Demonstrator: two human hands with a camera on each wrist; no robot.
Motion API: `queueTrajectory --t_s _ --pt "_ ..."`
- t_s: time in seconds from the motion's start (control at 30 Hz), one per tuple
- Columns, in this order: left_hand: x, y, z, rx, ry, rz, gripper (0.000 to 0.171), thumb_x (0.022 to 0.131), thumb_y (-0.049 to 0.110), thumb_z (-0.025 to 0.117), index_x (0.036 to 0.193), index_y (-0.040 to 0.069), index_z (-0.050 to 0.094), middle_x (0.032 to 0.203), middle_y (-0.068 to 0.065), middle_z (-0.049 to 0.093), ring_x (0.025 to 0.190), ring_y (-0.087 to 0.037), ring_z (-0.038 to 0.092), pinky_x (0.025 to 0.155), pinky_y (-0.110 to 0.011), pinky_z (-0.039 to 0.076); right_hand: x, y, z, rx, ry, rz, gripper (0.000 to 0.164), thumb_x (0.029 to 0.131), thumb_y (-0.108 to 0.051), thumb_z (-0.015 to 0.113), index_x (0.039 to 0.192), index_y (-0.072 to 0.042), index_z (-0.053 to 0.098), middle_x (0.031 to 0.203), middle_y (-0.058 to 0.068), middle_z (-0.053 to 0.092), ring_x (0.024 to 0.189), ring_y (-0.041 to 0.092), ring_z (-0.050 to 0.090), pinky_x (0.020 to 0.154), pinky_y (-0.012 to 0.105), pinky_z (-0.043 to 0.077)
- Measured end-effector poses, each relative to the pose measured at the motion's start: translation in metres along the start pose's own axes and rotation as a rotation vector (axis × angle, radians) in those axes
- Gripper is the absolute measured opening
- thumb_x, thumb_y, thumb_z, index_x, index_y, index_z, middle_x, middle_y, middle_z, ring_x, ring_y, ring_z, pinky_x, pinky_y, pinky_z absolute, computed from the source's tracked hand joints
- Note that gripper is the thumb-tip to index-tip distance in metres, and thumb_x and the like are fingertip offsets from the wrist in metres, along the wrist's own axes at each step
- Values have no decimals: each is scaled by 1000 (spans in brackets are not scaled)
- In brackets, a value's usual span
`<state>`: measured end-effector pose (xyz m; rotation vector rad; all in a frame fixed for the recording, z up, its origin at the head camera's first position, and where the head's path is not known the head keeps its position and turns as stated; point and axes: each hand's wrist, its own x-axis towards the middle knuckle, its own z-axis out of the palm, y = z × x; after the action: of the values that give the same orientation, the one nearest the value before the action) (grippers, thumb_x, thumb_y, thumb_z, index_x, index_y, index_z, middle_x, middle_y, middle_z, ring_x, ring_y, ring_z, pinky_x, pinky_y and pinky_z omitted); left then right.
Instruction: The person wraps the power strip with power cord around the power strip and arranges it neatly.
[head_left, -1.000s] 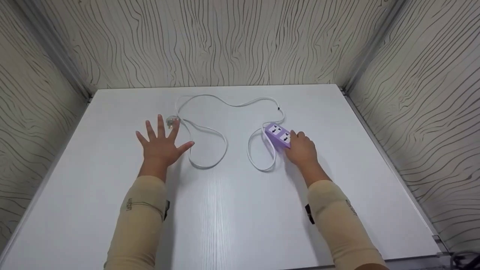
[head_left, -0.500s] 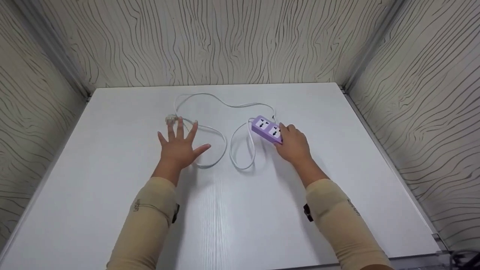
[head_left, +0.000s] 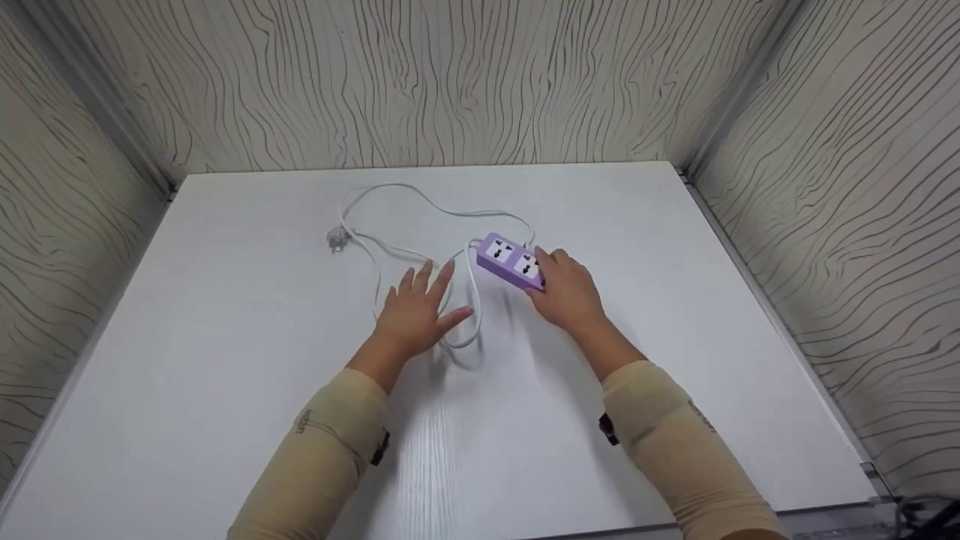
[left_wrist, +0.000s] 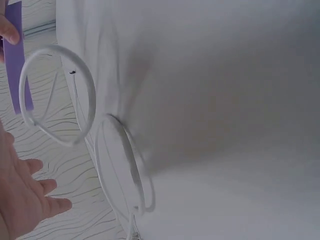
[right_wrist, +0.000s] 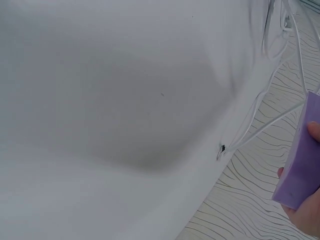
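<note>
A purple power strip (head_left: 510, 262) with white socket faces is held above the table by my right hand (head_left: 568, 292), which grips its near right end. In the right wrist view the thumb lies across the purple side of the power strip (right_wrist: 300, 155). My left hand (head_left: 412, 315) hovers with fingers spread, just left of the strip and over the white cord (head_left: 477, 300). Nothing is in its grasp. From the strip's left end the cord hangs in a loop near my left thumb. The clear plug (head_left: 338, 239) lies at the far left of the cord.
The white table (head_left: 225, 375) carries the rest of the cord, laid in loose curves toward the back. Patterned panels (head_left: 420, 82) stand behind and at both sides. Dark cables (head_left: 930, 517) show at the lower right corner.
My right hand has lifted the power strip and brought it to the left, drawing the cord's loop along. My left hand has moved right and slightly nearer, away from the plug.
</note>
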<state>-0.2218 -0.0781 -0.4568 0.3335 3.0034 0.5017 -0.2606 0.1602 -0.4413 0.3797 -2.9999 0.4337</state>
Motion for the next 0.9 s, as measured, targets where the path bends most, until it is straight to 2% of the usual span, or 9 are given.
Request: queueTrajectory --t_s 0.07,0.2,0.37,0.47,0.57,0.67,0.73,0.9 --pt "0 7 2 -30 -18 23 80 82 73 31 147 32 7 151 -9 16 137 -35 15 105 -55 16 0 -2 0 15 -9 10 66 84 -29 64 139 -6 36 120 17 49 106 31 50 94 44 37" --pt "3 16 5 -78 -35 75 73 85 65 41 145 31 20 147 -7 29 134 -29 25 106 -49 20 0 -5 1 43 -11 29 66 84 -29 65 139 -8 36 119 15 50 106 29 50 94 43 38" --pt "8 21 10 -168 -26 99 54 87 45 56 135 20 45 131 -5 51 122 -22 44 102 -39 33 -1 -9 4 99 -21 38 66 84 -28 66 139 -9 36 118 14 50 105 27 51 94 43 39" --pt "10 24 12 -275 31 66 36 88 28 60 120 13 58 108 -5 62 101 -19 57 90 -35 43 -2 -10 6 117 -31 44 66 84 -29 65 140 -10 36 119 13 50 106 27 51 95 43 39" --pt "12 26 12 -370 121 -4 28 87 19 62 113 11 59 88 -2 63 81 -16 58 75 -32 47 -2 -11 6 133 -26 43 66 84 -28 65 140 -10 36 118 13 50 106 27 51 95 43 39" --pt "13 26 11 -431 184 -92 37 86 17 63 121 13 51 83 0 61 75 -15 56 71 -32 47 -2 -10 6 143 -17 30 66 84 -28 65 139 -10 36 118 13 50 106 26 51 94 42 39" --pt "13 25 10 -466 202 -153 47 85 18 64 128 15 44 82 1 61 73 -15 56 70 -32 46 -2 -9 5 147 -9 14 65 83 -27 65 139 -9 37 117 14 51 104 27 51 93 42 40" --pt "13 17 7 -504 245 -234 55 85 15 65 134 13 41 81 -1 61 72 -16 57 71 -33 46 -2 -8 2 155 -6 -13 65 83 -26 66 139 -7 37 117 15 51 103 27 52 91 43 40"
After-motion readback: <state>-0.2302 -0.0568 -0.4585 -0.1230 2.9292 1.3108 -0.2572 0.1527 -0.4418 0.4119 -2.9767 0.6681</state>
